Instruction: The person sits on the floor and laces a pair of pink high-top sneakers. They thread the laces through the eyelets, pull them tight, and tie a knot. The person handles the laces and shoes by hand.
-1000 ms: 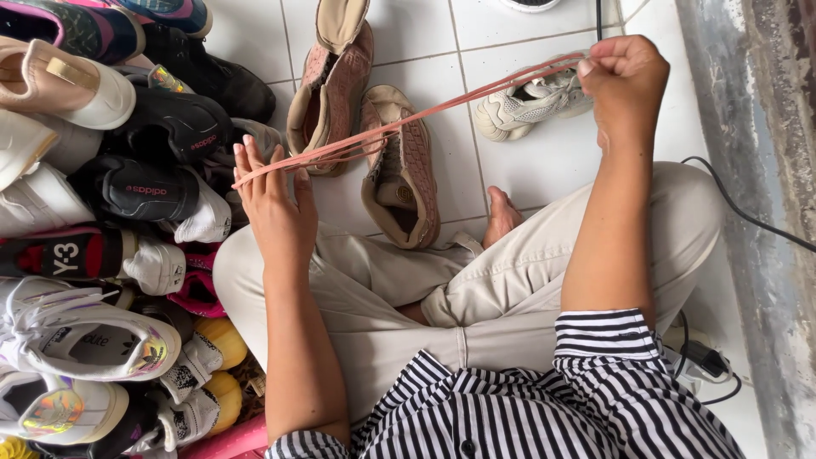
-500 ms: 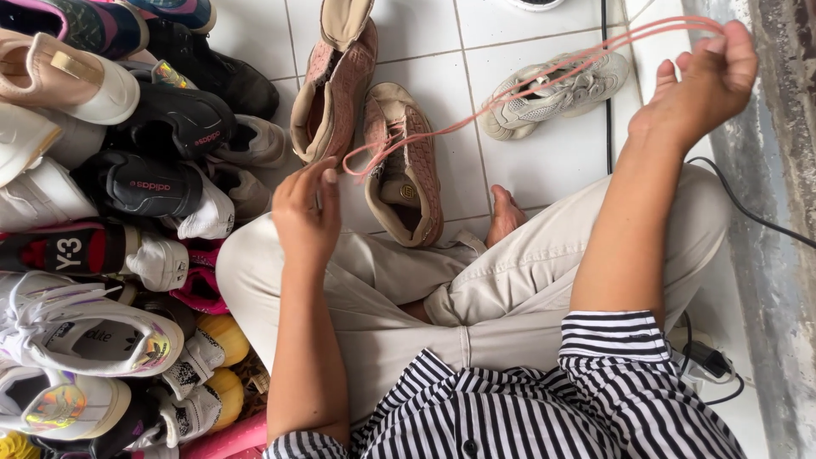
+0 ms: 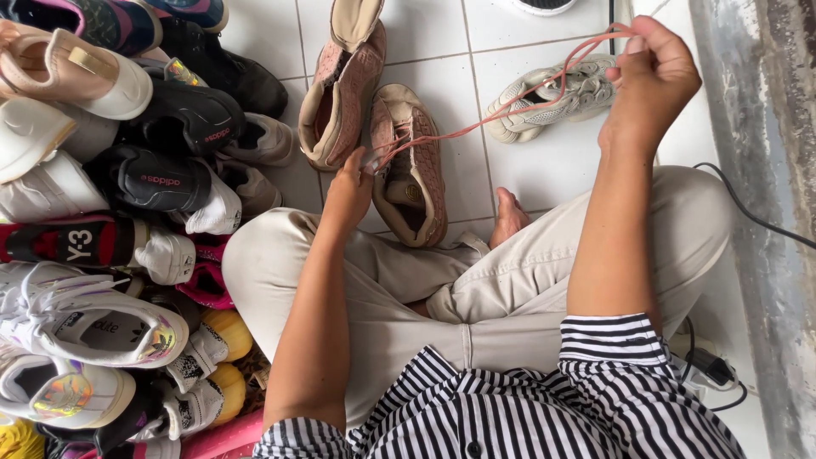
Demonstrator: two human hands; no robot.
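I sit cross-legged on a white tiled floor. A pink shoelace (image 3: 476, 126) runs taut between my two hands. My left hand (image 3: 350, 189) pinches its lower end just beside a pink sneaker (image 3: 412, 166) lying in front of my knees. My right hand (image 3: 650, 72) is raised at the upper right, closed on the lace's other end, which loops over my fingers. A second pink sneaker (image 3: 340, 93) lies next to the first, further out.
A heap of several sneakers (image 3: 110, 212) fills the left side. A pale grey sneaker (image 3: 552, 100) lies on the tiles below my right hand. A black cable (image 3: 748, 212) and a plug (image 3: 705, 365) run along the grey wall (image 3: 765, 170) at right.
My left hand has dropped towards the nearer pink sneaker, carrying the lace end with it. My right hand swung out to the right, then came back in a little.
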